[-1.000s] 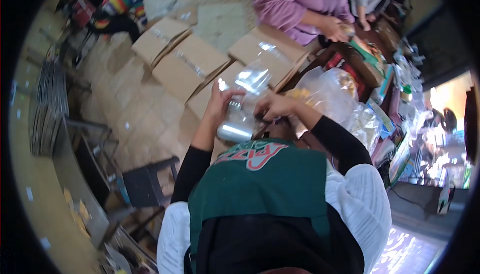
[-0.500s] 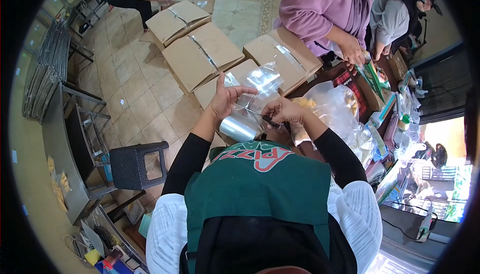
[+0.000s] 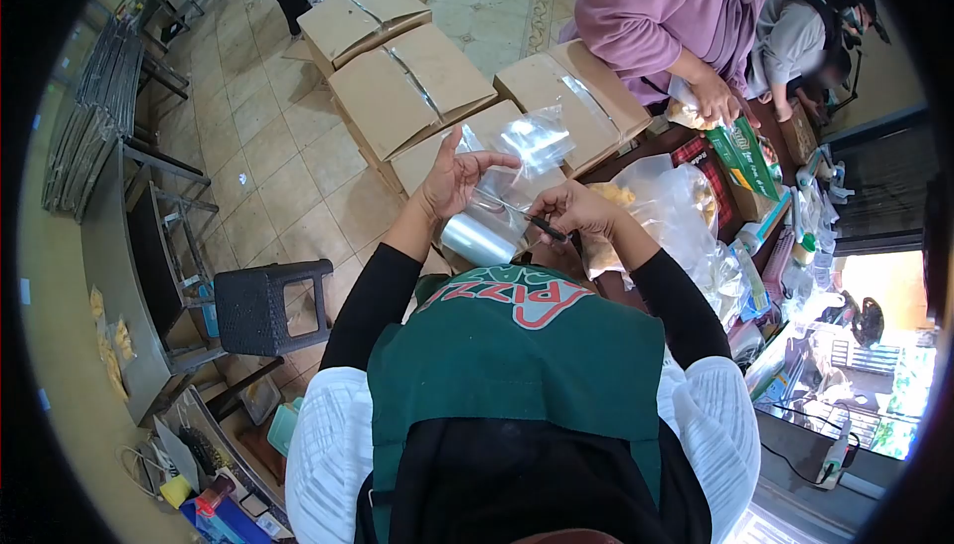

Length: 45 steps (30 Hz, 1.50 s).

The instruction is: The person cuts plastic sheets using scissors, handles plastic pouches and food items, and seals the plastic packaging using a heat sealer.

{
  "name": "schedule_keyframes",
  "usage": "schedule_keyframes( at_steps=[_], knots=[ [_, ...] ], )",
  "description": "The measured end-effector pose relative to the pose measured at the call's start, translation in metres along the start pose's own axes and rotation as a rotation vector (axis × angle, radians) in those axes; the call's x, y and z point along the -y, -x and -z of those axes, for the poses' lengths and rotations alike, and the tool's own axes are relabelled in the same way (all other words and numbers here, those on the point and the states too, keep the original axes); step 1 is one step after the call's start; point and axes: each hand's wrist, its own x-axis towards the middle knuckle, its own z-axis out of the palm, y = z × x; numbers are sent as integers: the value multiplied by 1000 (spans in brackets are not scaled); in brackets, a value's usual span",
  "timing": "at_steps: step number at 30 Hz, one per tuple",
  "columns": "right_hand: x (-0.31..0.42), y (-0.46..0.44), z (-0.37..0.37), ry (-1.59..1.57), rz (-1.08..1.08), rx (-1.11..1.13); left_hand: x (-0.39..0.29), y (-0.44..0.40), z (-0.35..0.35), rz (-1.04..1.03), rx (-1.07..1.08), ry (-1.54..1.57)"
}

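Note:
My left hand (image 3: 452,181) has its thumb raised and its index finger stretched out along a clear plastic sheet (image 3: 537,142); the lower fingers are bent and partly hidden. My right hand (image 3: 576,210) grips scissors (image 3: 548,229) by the dark handle, the thin blade pointing left across the plastic, below my left index finger. Just under both hands lies a shiny clear plastic roll (image 3: 479,238). To the right of my right hand, large clear bags (image 3: 651,201) hold yellowish food pieces.
Taped cardboard boxes (image 3: 412,77) stand ahead, with another box (image 3: 576,92) to their right. A co-worker in a mauve top (image 3: 656,12) handles a green package (image 3: 743,156). A dark plastic stool (image 3: 260,306) is at left. Packed goods crowd the right side.
The scissors have turned slightly, so their handle and blade show more clearly. The co-worker at right now holds a bag beside the green package. The view has shifted slightly.

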Motion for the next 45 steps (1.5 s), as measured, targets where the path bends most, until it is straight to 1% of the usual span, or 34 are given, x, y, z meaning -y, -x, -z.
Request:
schedule_keyframes(
  at_steps=[3,6,11,14,23,26,29,35,41,45],
  knots=[
    [-3,0,0,2,16,2,1,-1,2,-22,62,57],
    [-3,0,1,0,27,-1,4,0,3,-62,73,123],
    [-7,0,2,-25,28,27,6,1,4,-43,85,160],
    [-5,2,-5,-106,23,13,8,0,0,-52,66,188],
    [-13,-4,1,-77,52,40,9,-2,0,-46,91,192],
    [-6,1,-4,-77,35,13,9,-1,-2,-52,92,212],
    [-8,0,-4,-101,91,28,9,-2,0,-45,131,262],
    [-1,5,-7,-142,46,44,9,-3,2,-32,161,298],
    [-8,0,-3,-120,49,21,8,-3,-1,12,171,344],
    [3,6,-8,-82,7,9,7,-3,-1,23,154,312]
  ],
)
